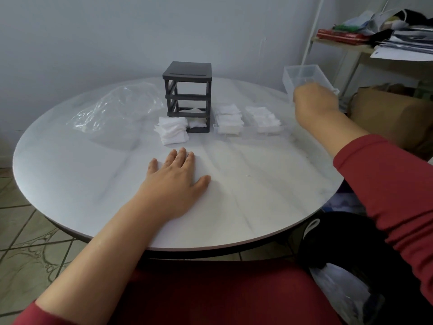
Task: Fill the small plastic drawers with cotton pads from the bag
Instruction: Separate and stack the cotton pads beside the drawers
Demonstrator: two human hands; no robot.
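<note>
1. The right hand (pixel 314 99) is gripping an empty clear drawer (pixel 304 77), lifted above the bench's (pixel 70 179) far right edge.
2. The left hand (pixel 178 181) is lying flat, fingers spread, holding nothing.
3. Two drawers (pixel 228 123) packed with white cotton pads are sitting beside the dark frame (pixel 187 95); a loose stack (pixel 173 130) and the crumpled clear bag (pixel 117 106) are lying to its left.

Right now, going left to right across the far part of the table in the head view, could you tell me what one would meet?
Clear plastic bag → loose stack of cotton pads → dark drawer frame → two filled clear drawers → empty clear drawer held up by the right hand.
</note>
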